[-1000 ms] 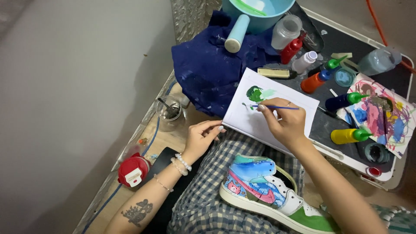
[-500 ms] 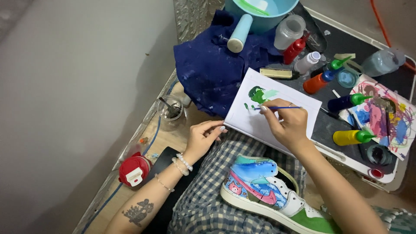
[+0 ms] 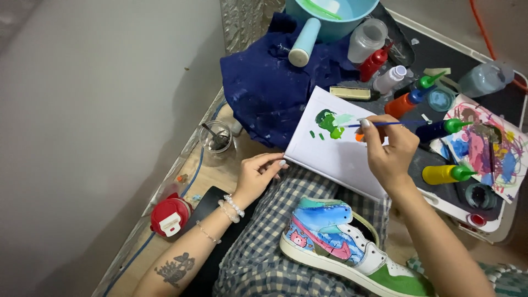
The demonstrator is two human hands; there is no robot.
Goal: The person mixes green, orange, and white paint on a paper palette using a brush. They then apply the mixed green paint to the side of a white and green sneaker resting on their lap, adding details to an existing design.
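Note:
My right hand [image 3: 388,151] grips a thin blue paintbrush [image 3: 385,124], its tip touching green paint blobs on a white sheet of paper [image 3: 330,151]. My left hand [image 3: 258,173] pinches the sheet's near left corner and steadies it. A painted sneaker [image 3: 341,245], blue, pink and green with a white sole, rests on my checkered lap just below the paper. Paint squeeze bottles lie right of the brush: an orange one [image 3: 404,103], a dark blue one [image 3: 437,130] and a yellow one [image 3: 443,174].
A dark blue cloth [image 3: 264,93] lies beyond the paper, with a pale blue tube [image 3: 304,43] and a teal basin [image 3: 333,16] behind it. A glass jar with brushes [image 3: 214,137] and a red lid [image 3: 169,216] sit left. A paint-smeared sheet [image 3: 484,148] lies on the black tray [image 3: 456,55].
My right hand has shifted the brush slightly across the green patch on the paper. My left hand still holds the sheet's corner.

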